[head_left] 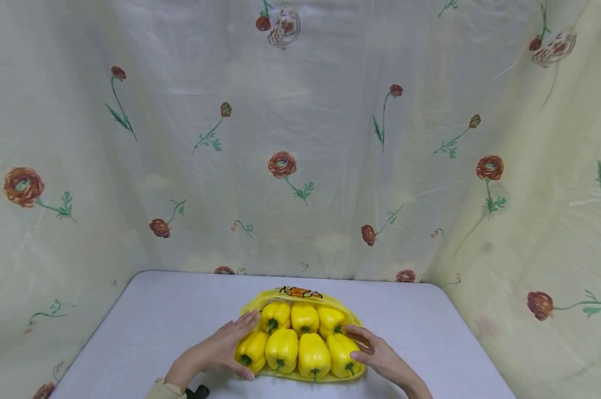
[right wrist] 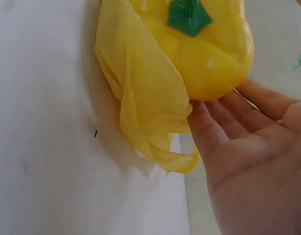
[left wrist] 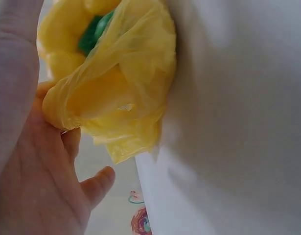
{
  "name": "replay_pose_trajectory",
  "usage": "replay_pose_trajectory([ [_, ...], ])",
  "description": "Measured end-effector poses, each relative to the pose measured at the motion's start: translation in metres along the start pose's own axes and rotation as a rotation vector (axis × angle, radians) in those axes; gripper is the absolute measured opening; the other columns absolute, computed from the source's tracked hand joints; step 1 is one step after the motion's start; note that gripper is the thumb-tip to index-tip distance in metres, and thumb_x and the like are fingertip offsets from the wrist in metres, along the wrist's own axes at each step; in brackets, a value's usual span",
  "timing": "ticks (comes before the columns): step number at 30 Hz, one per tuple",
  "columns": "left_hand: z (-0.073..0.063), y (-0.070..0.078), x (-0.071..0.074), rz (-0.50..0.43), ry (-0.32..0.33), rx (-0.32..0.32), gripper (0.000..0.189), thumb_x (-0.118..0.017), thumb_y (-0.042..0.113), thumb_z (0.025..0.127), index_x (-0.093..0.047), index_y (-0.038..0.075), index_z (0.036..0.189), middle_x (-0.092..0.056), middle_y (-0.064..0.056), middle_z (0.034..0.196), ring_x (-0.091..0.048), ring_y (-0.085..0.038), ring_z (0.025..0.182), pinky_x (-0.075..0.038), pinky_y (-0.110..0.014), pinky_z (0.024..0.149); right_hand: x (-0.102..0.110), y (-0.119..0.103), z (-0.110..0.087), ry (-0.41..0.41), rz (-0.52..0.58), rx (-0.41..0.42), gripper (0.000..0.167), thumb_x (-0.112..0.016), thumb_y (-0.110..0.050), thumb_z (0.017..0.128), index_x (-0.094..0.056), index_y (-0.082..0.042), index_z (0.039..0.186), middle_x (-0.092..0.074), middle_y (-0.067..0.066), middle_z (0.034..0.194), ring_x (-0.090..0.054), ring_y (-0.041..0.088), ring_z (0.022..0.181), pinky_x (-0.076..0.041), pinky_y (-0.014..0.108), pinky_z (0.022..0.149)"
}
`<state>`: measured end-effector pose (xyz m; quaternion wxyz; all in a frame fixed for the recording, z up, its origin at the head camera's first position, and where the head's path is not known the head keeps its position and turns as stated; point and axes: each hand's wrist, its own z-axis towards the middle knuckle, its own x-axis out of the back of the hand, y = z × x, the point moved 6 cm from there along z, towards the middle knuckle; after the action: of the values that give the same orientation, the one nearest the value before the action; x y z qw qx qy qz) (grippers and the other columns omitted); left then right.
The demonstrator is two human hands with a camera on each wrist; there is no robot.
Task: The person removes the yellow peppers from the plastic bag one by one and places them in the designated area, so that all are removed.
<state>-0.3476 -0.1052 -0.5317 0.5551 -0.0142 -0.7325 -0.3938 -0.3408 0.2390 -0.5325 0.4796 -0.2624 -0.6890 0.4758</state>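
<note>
Several yellow bell peppers (head_left: 281, 349) with green stems lie in two rows in the head view. They sit in the mouth of a thin yellow plastic bag (head_left: 265, 298), which lies around them on the table. My left hand (head_left: 225, 346) rests at the left side of the bag, its fingers spread and fairly straight against bag and peppers. At the right side, my right hand (head_left: 380, 354) touches the end pepper with loosely bent fingers. The right wrist view shows that pepper (right wrist: 214, 63) above the fingertips and the bag's rim (right wrist: 150, 112) beside them. Some fingertips are hidden.
A white table (head_left: 180, 299) holds the bag near its front edge. Flower-printed curtains (head_left: 330, 138) hang behind it and on both sides. A dark object (head_left: 198, 392) shows by the left wrist.
</note>
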Motion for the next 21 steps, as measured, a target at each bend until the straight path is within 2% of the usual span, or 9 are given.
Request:
replay_pose_trajectory([
  [7, -0.001, 0.002, -0.004, 0.020, 0.001, -0.015, 0.117, -0.078, 0.059, 0.069, -0.016, 0.012, 0.155, -0.002, -0.005, 0.164, -0.008, -0.031, 0.150, -0.014, -0.063, 0.116, 0.000, 0.003, 0.001, -0.032, 0.047, 0.005, 0.067, -0.066, -0.026, 0.093, -0.034, -0.004, 0.148, -0.037, 0.022, 0.151, -0.031, 0.041, 0.141, -0.028, 0.056, 0.114],
  [13, -0.001, 0.003, -0.002, 0.031, 0.010, -0.005, 0.118, -0.078, 0.060, 0.068, -0.014, 0.012, 0.156, -0.004, -0.005, 0.164, -0.011, -0.030, 0.150, -0.014, -0.063, 0.116, 0.000, 0.007, 0.003, -0.059, 0.065, 0.023, 0.067, -0.066, -0.023, 0.093, -0.033, -0.005, 0.149, -0.034, 0.020, 0.153, -0.028, 0.041, 0.142, -0.024, 0.058, 0.115],
  [21, 0.000, -0.002, -0.004, 0.028, -0.001, 0.022, 0.118, -0.077, 0.061, 0.068, -0.013, 0.014, 0.156, -0.005, -0.004, 0.164, -0.012, -0.028, 0.150, -0.015, -0.061, 0.117, 0.000, 0.013, 0.004, -0.105, 0.110, 0.044, 0.064, -0.061, -0.021, 0.095, -0.031, -0.005, 0.150, -0.032, 0.019, 0.155, -0.026, 0.041, 0.143, -0.021, 0.056, 0.117],
])
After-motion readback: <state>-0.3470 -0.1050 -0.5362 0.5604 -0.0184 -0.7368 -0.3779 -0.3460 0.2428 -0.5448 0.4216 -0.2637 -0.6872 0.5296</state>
